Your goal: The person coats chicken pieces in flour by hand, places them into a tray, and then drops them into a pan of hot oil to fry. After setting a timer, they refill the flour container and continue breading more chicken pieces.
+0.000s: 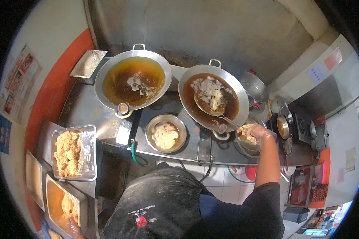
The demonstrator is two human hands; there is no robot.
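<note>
My right hand (256,132), in a clear plastic glove, is closed round the handle of a strainer ladle (229,122). The ladle's bowl holds pale frying pieces in the dark oil of the right wok (243,93). At the bottom left, my left hand (73,228), also gloved, has its fingers apart against coated food (69,206) in a flour tray (83,195); its wrist is cut off by the view's edge. The left wok (100,77) holds amber oil with foamy bits. Between the woks and my body, a metal bowl (182,137) contains pale batter.
A clear tub (92,167) of coated pieces stands at left, beside another tray (34,177). A flour pan (89,65) sits behind the left wok. At right are a metal basin (243,149), a lidded pot (281,105) and a small pan (283,126). A green hose (134,155) hangs at the counter edge.
</note>
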